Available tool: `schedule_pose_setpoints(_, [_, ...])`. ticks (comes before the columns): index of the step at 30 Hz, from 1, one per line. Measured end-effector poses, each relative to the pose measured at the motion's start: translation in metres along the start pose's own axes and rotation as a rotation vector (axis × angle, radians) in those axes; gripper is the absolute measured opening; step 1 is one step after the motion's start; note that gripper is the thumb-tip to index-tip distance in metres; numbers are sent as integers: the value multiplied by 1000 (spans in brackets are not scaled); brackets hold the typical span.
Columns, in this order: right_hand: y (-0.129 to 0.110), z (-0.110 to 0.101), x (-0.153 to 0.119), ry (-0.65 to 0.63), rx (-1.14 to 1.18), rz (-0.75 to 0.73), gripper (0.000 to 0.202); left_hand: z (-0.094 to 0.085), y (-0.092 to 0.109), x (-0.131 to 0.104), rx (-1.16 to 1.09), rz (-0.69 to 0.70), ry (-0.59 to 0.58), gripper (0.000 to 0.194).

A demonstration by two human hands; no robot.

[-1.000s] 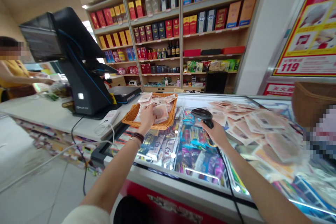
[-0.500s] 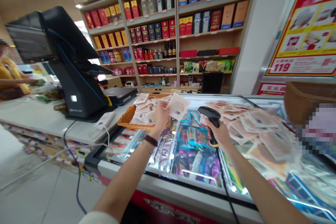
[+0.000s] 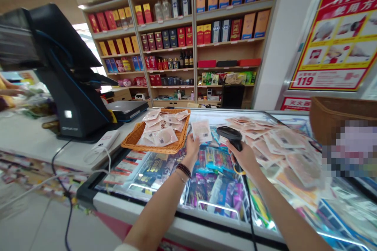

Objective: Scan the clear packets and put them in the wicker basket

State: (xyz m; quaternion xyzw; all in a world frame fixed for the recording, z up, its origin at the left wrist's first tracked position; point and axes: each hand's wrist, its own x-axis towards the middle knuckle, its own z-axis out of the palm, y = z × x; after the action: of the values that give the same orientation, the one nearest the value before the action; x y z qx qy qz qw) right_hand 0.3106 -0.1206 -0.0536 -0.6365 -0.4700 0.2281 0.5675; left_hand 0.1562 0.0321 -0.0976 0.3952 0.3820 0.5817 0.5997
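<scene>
Between the fingers of my left hand (image 3: 192, 147) is a flat clear packet (image 3: 202, 131), lifted above the freezer's glass lid. My right hand (image 3: 243, 156) grips a black barcode scanner (image 3: 230, 133), its head pointing left toward the packet; a cable runs down from its handle. Left of my left hand, an orange wicker basket (image 3: 165, 149) holds several similar small packets (image 3: 160, 135). To the right of the scanner, many flat packets (image 3: 290, 145) lie spread and overlapping on the glass. Coloured ice-cream wrappers (image 3: 216, 159) show through the lid below my hands.
A black checkout terminal (image 3: 73, 86) and a flat dark scale (image 3: 128, 109) stand on the counter at left. A brown basket (image 3: 341, 113) sits at the right. Shelves with boxes (image 3: 167, 39) line the back. A white cable (image 3: 100, 171) crosses the counter's edge.
My left hand has moved away from the wicker basket to the right with the packet, now close to the scanner's head. The view has shifted slightly to the right.
</scene>
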Motion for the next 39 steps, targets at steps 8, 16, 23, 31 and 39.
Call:
schedule_pose_setpoints(8, [-9, 4, -9, -149, -178, -19, 41, -6, -6, -4, 55, 106, -46, 22])
schedule_pose_setpoints(16, [-11, 5, -12, -194, -198, -31, 37, -8, -10, 3, 33, 104, -34, 27])
schedule_pose_setpoints(23, [-11, 3, -12, -200, -234, -28, 39, -8, -9, 2, 17, 103, -44, 28])
schedule_pose_setpoints(31, [-12, -6, -8, -159, -112, 0, 43, -6, -5, -1, -14, 90, -41, 31])
schedule_pose_setpoints(39, [-10, -82, -18, 99, -157, 5, 48, 26, -8, 14, 18, 3, 37, 31])
